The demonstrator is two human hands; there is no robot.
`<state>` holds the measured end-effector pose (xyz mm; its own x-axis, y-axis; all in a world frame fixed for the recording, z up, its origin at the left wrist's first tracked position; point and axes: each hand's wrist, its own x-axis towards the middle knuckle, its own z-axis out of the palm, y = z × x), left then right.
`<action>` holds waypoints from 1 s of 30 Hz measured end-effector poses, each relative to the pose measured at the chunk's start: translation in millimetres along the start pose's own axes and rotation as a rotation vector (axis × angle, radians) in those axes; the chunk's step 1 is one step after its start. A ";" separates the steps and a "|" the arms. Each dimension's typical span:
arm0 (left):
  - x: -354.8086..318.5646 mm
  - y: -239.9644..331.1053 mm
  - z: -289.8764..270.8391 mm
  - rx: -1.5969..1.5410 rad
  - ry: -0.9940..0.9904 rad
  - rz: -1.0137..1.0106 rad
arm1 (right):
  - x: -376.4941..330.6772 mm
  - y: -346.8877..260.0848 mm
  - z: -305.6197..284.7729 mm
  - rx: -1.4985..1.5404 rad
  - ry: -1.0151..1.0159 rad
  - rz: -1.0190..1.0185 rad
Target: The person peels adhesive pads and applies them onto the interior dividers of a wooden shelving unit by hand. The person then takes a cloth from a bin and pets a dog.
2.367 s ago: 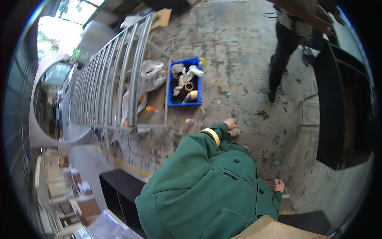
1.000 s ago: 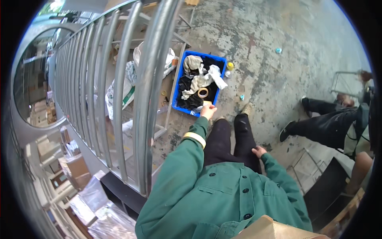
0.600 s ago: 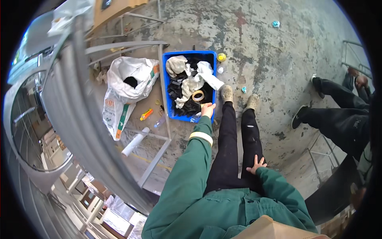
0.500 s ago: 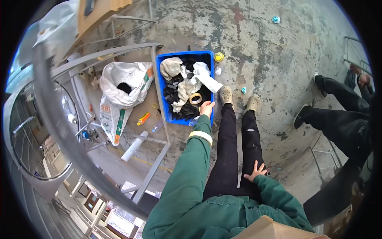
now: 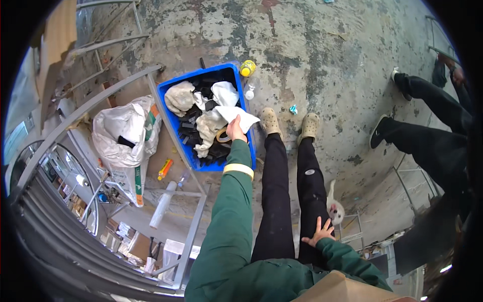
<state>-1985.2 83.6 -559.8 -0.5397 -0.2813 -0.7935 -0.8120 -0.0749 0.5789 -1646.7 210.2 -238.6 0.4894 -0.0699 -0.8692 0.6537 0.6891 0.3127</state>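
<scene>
My left hand [image 5: 235, 130] is over the blue crate [image 5: 163, 103], its fingers closed on the near edge of a flat white sheet [image 5: 242, 119]; whether it is paper or cloth I cannot tell. Black pieces [image 5: 187, 135] fill the crate, with a greyish rag [image 5: 179, 98], a crumpled off-white rag [image 5: 207, 130] and a bunched white piece [image 5: 225, 94] on top. A roll of tape [image 5: 220, 136] lies partly hidden beside my left hand. My right hand [image 5: 320, 232] rests on my right leg, fingers spread, holding nothing.
A white woven sack [image 5: 118, 133] stands left of the crate, behind a metal frame [image 5: 173, 128]. Bottles, one yellow-capped [image 5: 247, 68], stand by the crate's right side. A white animal [image 5: 335, 209] is beside my right leg. Another person's legs [image 5: 422, 138] are at the right.
My left hand has left the crate's near right edge and taken hold of the white sheet, now angled across the crate. The white animal has come into view. The view has shifted.
</scene>
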 end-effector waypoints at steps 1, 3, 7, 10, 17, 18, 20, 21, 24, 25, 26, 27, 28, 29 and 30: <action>-9.7 8.9 -5.4 0.033 0.117 0.079 | -6.6 -0.3 -7.9 0.004 -0.011 -0.025; -47.2 35.3 -19.4 -0.047 0.206 0.112 | -13.9 0.7 -11.5 -0.005 0.002 -0.011; -161.5 108.6 -27.4 -0.197 0.068 0.146 | -26.9 20.1 -18.7 0.100 0.167 -0.083; -239.0 148.1 -49.4 -0.157 -0.163 -0.149 | -36.5 30.1 -26.6 0.160 0.162 -0.105; -426.0 213.2 -73.4 0.129 -0.519 -0.347 | -102.6 8.7 -74.3 1.236 -0.263 -1.109; -443.6 217.8 -71.6 0.209 -0.669 -0.294 | -128.5 13.5 -79.6 1.358 -0.384 -1.196; -472.4 230.7 -69.8 0.373 -0.921 -0.219 | -179.9 27.2 -80.1 1.412 -0.326 -1.362; -481.9 239.3 -70.4 0.466 -1.026 -0.199 | -199.5 32.5 -77.5 1.499 -0.363 -1.381; -495.7 262.1 -62.3 0.979 -1.247 -0.088 | -214.7 18.7 -65.1 1.535 0.189 -1.457; -507.0 274.6 -52.2 1.194 -1.321 -0.051 | -219.0 19.3 -63.6 1.476 0.546 -1.501; -534.5 284.7 -40.7 1.305 -1.394 -0.079 | -185.5 -14.0 -72.4 1.521 0.690 -1.408; -534.1 293.8 -40.2 1.339 -1.416 -0.053 | -185.8 -31.4 -83.4 1.496 0.710 -1.394; -526.4 302.6 -44.3 1.253 -1.290 -0.184 | -230.8 -3.0 -63.0 1.521 0.675 -1.442; -519.7 309.8 -46.0 1.161 -1.155 -0.306 | -279.0 28.9 -40.0 1.540 0.637 -1.493; -524.3 313.1 -43.0 1.214 -1.180 -0.302 | -276.2 25.4 -35.0 1.523 0.566 -1.522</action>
<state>-1946.8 166.5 45.5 0.2452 0.4482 -0.8596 -0.2976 0.8787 0.3733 -1785.5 272.3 -4.0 -0.6517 0.4975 -0.5725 0.2236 -0.5952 -0.7718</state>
